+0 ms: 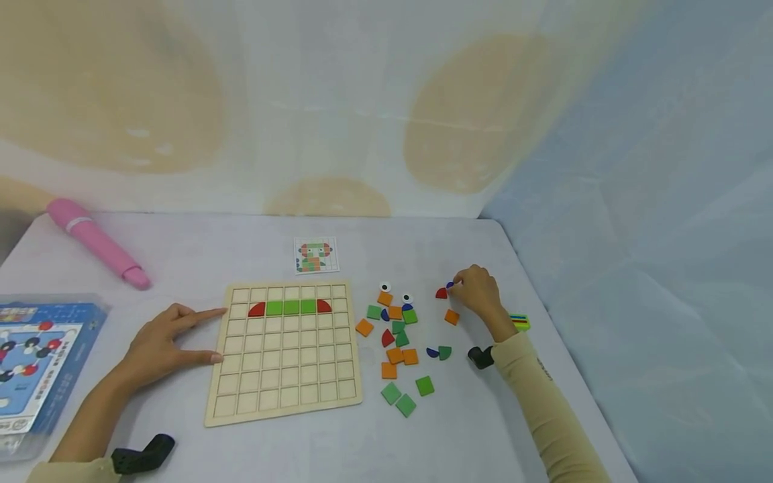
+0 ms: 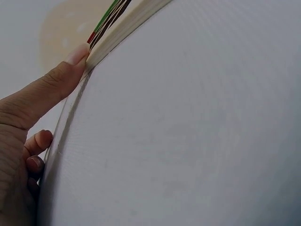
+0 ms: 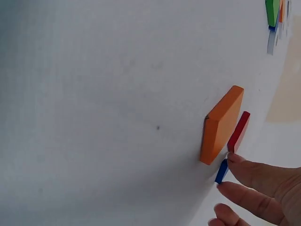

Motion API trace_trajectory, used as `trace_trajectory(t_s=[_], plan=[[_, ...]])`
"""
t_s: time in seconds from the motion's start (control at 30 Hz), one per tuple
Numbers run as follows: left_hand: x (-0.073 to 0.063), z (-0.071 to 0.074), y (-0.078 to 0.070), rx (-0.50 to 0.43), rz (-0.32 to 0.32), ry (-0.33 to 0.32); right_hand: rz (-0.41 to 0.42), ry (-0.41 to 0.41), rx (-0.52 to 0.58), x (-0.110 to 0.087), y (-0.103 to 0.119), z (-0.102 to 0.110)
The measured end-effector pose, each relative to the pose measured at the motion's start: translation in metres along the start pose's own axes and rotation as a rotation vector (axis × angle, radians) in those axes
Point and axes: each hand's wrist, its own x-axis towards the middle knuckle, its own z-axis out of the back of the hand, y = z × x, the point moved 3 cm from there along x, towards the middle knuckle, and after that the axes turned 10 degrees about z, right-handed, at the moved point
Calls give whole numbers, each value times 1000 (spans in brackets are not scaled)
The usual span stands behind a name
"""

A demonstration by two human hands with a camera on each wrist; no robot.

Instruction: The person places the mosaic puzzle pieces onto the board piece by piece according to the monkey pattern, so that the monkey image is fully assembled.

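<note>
- In my judgement, the relation which counted most was between the right hand (image 1: 480, 295) and the blue piece (image 3: 222, 170): this piece lay directly at the fingertips, on the left side of the hand, in the far right part of the table (image 1: 435, 443).
- The right hand was nearly closed at the tips; its thumb and forefinger pinched the blue piece, with only a narrow gap between them.
- In the right wrist view, the long axis of the blue piece ran from the thumb tip toward the forefinger tip. I could not tell which way its other side pointed.
- The red piece (image 1: 441, 294) lay just to the left of the blue piece, close to the thumb; the orange square (image 1: 451, 316) was on the near side.
- The right hand was clearly the nearer one to the blue piece. The left hand (image 1: 160, 342) was well apart, at the left of the wooden board (image 1: 291, 357).
- The left hand had thumb and forefinger stretched widely, both tips touching the left edge of the board, without grasping anything.
- The board lay left of the blue piece, with loose pieces (image 1: 395, 312) between. Its grid showed no clear long axis; in its far part, a row of red and green pieces (image 1: 291, 307) ran from left to right.
</note>
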Motion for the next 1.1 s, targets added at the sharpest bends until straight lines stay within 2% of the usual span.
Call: trace_trajectory(t_s=[0.3, 0.47, 0.6, 0.83, 0.97, 1.1], plan=[[-2, 3, -2, 6, -6, -12, 70, 8, 44, 3, -6, -3], [-3, 3, -1, 4, -10, -19, 134, -47, 25, 4, 5, 1], [-2, 1, -2, -2, -22, -28, 235, -99, -9, 0, 42, 9], [2, -4, -4, -2, -5, -15, 532, -188, -40, 0, 131, 14], [6, -7, -8, -9, -6, -10, 636, -140, -27, 1, 177, 7], [9, -9, -14, -22, 6, 7, 699, -69, -34, 1, 214, -6]])
